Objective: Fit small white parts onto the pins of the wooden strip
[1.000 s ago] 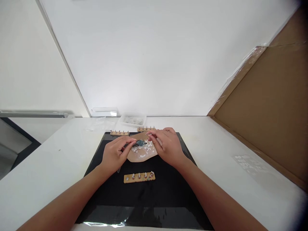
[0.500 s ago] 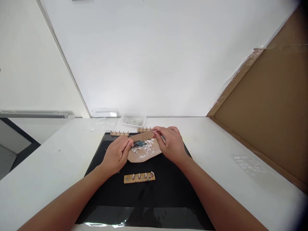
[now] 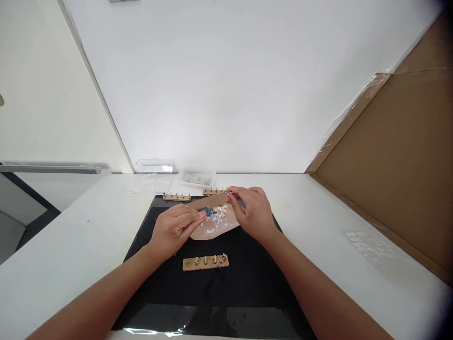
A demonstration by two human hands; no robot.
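A piece of brown paper [image 3: 198, 233], folded up along its far side, is over the black mat. Many small white bits [image 3: 220, 213] and a dark blue-grey lump [image 3: 209, 212] are on it. My left hand [image 3: 178, 225] reaches over the paper's left part, thumb and fingertips pressed together beside the lump. Whatever lies between those fingertips is hidden. At the paper's far right edge, my right hand [image 3: 252, 211] is closed in a pinch on the brown paper. Closer to me lies a wooden strip [image 3: 205, 263] with several white-tipped metal pegs.
The black mat [image 3: 212, 293] lies on a white table [image 3: 318, 226]. Two more pegged strips, a left one [image 3: 177, 198] and a right one [image 3: 211, 191], are at its far edge. Behind them stands a clear tub [image 3: 196, 178]. Cardboard [image 3: 385, 156] rises on the right.
My left hand's fingertips have moved right, from the paper's left edge to over the paper, now covering part of the dark lump. My right hand has stayed nearly still.
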